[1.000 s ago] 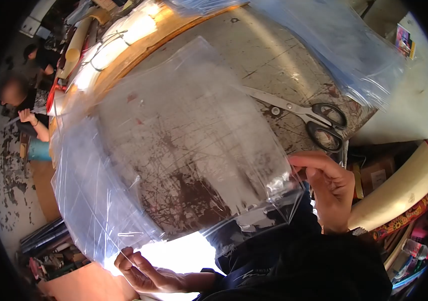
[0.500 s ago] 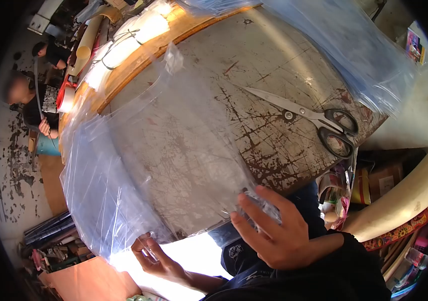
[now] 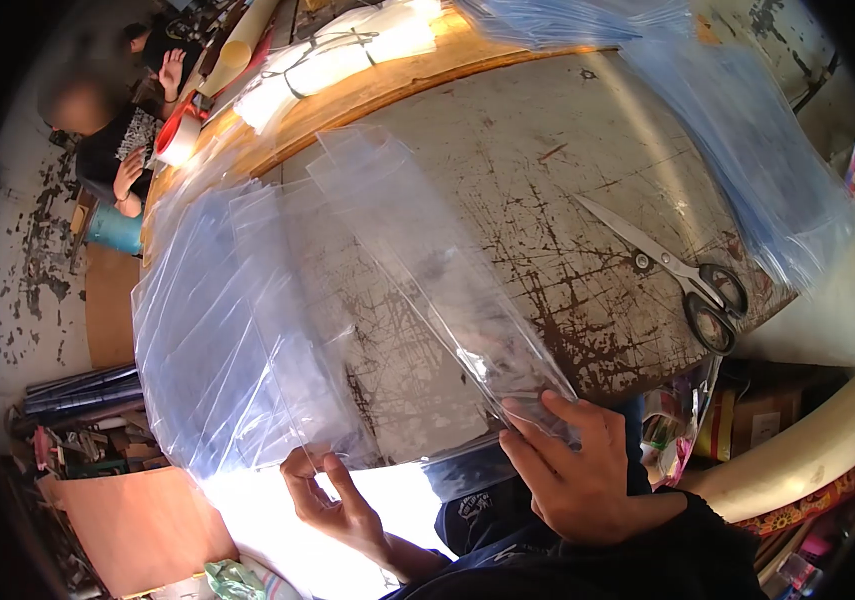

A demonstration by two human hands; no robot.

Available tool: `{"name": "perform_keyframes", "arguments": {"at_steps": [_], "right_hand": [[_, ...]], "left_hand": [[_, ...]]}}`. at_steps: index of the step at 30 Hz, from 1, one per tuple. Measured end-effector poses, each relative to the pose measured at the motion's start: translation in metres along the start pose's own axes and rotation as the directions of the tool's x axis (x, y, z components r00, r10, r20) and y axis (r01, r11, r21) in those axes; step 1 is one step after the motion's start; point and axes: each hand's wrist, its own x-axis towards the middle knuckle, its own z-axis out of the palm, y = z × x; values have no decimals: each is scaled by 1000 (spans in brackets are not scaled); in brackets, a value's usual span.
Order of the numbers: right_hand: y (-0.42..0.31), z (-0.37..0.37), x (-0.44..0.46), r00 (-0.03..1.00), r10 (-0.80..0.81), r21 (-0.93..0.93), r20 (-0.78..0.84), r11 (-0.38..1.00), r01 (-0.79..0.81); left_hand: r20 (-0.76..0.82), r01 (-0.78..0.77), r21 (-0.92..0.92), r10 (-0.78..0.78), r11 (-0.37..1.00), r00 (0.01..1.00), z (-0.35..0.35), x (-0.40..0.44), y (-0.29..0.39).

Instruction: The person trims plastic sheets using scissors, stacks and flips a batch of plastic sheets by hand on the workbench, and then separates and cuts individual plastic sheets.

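My left hand (image 3: 335, 503) pinches the near edge of a clear plastic sheet (image 3: 247, 330), one of the bluish sheets spread over the table's left side. My right hand (image 3: 582, 470) has its fingers around the near end of a long, folded strip of clear plastic (image 3: 437, 265). This strip slants away from me across the scratched tabletop (image 3: 567, 240). To its right lie scissors (image 3: 682, 270) with black handles, blades partly apart and pointing away to the left.
More bluish plastic sheets (image 3: 737, 150) hang over the table's right edge. A tied white bundle (image 3: 347, 55) and a roll of red-and-white tape (image 3: 179, 135) rest along the wooden far edge (image 3: 407, 75). Two people are at the far left. A cream roll (image 3: 797, 455) stands at lower right.
The plastic in my right hand now lies as a narrower folded strip, its far end shifted right. My right fingers have drawn closer together. The view has shifted, and the people's hands have moved.
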Motion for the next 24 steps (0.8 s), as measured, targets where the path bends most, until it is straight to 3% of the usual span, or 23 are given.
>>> {"name": "perform_keyframes", "arguments": {"at_steps": [3,5,6,8,10,12,17,24], "right_hand": [[-1,-1,2,1000,3,-22,2,1000,-3],[-1,0,2,1000,8,-32,1,999,-8],[-1,1,2,1000,10,-37,1,999,-10],[-1,2,1,1000,-3,-98,-12,995,2],[0,3,1,1000,-8,-102,-10,995,7],[-1,3,1,1000,-14,-105,-9,994,13],[-1,-1,1,999,3,-74,37,997,0],[2,-3,-1,998,42,94,48,994,-47]], "left_hand": [[21,-16,-31,16,999,1000,-1,-1,0],[5,-127,-109,128,986,992,1,-1,4],[6,-125,-110,126,986,992,1,-1,4],[13,-274,-79,276,958,961,2,-2,5],[11,-278,-104,281,955,960,3,-1,7],[93,-414,15,411,910,907,3,-2,13],[267,-534,118,492,837,829,6,-8,26],[370,-611,102,540,785,756,17,-13,35]]}}
